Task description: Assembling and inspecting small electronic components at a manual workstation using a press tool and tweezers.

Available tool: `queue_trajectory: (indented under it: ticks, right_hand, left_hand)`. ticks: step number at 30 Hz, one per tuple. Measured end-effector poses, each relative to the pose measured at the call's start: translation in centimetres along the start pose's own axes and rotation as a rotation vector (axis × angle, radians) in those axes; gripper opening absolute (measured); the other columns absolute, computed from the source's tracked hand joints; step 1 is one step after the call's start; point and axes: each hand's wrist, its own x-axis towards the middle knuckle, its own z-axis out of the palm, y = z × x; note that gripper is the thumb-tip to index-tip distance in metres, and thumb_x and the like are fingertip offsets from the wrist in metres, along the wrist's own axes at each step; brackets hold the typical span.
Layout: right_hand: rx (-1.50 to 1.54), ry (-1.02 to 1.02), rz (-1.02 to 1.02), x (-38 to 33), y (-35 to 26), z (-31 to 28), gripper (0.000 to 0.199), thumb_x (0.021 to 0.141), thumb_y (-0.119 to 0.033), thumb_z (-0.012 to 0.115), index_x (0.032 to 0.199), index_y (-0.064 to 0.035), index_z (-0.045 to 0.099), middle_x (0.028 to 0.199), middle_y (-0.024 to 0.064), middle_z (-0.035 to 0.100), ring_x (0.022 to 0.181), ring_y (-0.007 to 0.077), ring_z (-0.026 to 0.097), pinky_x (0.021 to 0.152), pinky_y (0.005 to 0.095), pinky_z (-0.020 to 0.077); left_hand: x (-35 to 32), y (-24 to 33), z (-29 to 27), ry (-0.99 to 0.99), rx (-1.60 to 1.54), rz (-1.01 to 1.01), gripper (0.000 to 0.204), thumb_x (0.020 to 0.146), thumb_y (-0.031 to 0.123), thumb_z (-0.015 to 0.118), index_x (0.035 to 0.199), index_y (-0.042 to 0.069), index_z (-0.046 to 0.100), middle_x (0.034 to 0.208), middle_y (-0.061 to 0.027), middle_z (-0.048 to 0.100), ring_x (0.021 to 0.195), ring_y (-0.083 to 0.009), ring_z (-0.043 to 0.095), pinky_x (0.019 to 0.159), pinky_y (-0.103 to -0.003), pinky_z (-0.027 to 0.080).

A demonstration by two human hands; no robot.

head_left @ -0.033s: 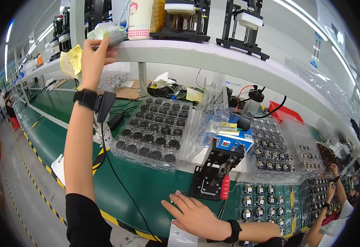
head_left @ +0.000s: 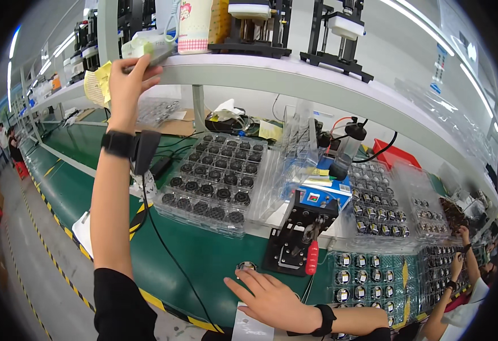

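Note:
My left hand [head_left: 128, 91] is raised at the front edge of the upper shelf [head_left: 226, 63]. Its fingers and thumb close on a dark, flat, slab-like thing [head_left: 159, 58], whose kind I cannot make out. Beside it on the shelf lies a clear plastic bag [head_left: 141, 46]. Low over the green table [head_left: 169, 256], my right hand [head_left: 280, 304] lies flat with its fingers apart. A small round part [head_left: 246, 265] sits just beyond its fingertips, partly covered. Behind that stands a black press fixture [head_left: 294, 241] with a red handle [head_left: 312, 258].
A clear tray of black round parts [head_left: 209, 182] lies behind. Trays of silver-faced parts [head_left: 368, 278] fill the right. Presses [head_left: 340, 42] and a white cup [head_left: 193, 25] stand on the shelf. A cable hangs from my left wrist. A co-worker's hands [head_left: 459, 256] are far right.
My left hand has shifted slightly, and the dark flat thing in its fingers shows more plainly. My right hand has stayed in place.

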Motion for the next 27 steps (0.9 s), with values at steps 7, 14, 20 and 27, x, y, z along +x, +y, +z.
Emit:
queue_trajectory:
  ticks: [7, 14, 20, 27]
  right_hand:
    - [0.099, 0.052, 0.001, -2.9, -0.9, -1.0, 0.067, 0.075, -0.027, 0.069, 0.133, -0.0068, 0.043, 0.125, 0.0155, 0.049, 0.117, 0.0280, 0.048, 0.091, 0.0352, 0.0433]
    - [0.075, -0.017, 0.006, -3.0, -1.8, -1.3, 0.060, 0.080, -0.031, 0.065, 0.133, -0.0100, 0.045, 0.125, 0.0133, 0.049, 0.117, 0.0277, 0.049, 0.093, 0.0376, 0.0437]
    - [0.068, -0.024, 0.075, -4.6, -1.8, -1.3, 0.056, 0.080, -0.032, 0.065, 0.130, -0.0115, 0.049, 0.123, 0.0119, 0.050, 0.116, 0.0267, 0.050, 0.092, 0.0390, 0.0439]
    - [0.065, -0.004, 0.087, -5.7, -2.0, -1.2, 0.054, 0.081, -0.032, 0.065, 0.129, -0.0120, 0.050, 0.123, 0.0102, 0.051, 0.116, 0.0258, 0.050, 0.094, 0.0386, 0.0429]
  left_hand:
    - [-15.5, -2.0, -2.4, -0.245, -0.441, -0.206, 0.066, 0.075, 0.005, 0.074, 0.129, -0.002, 0.037, 0.108, -0.0123, 0.060, 0.092, -0.0196, 0.063, 0.067, -0.024, 0.051]
    - [-27.8, -1.2, -1.1, -0.391, -0.855, -0.481, 0.083, 0.073, 0.003, 0.074, 0.141, 0.008, 0.026, 0.142, -0.0214, 0.033, 0.119, -0.0363, 0.051, 0.068, -0.033, 0.058]
    - [-30.0, -1.9, 1.2, -0.600, -1.602, -0.810, 0.069, 0.094, 0.053, 0.036, 0.147, 0.013, 0.016, 0.146, -0.0228, 0.026, 0.125, -0.0398, 0.042, 0.088, -0.063, 0.046]
    - [-30.9, -2.2, 1.5, -0.551, -1.538, -0.829, 0.074, 0.092, 0.064, 0.017, 0.147, 0.014, 0.019, 0.147, -0.0201, 0.025, 0.115, -0.0327, 0.050, 0.084, -0.060, 0.045]
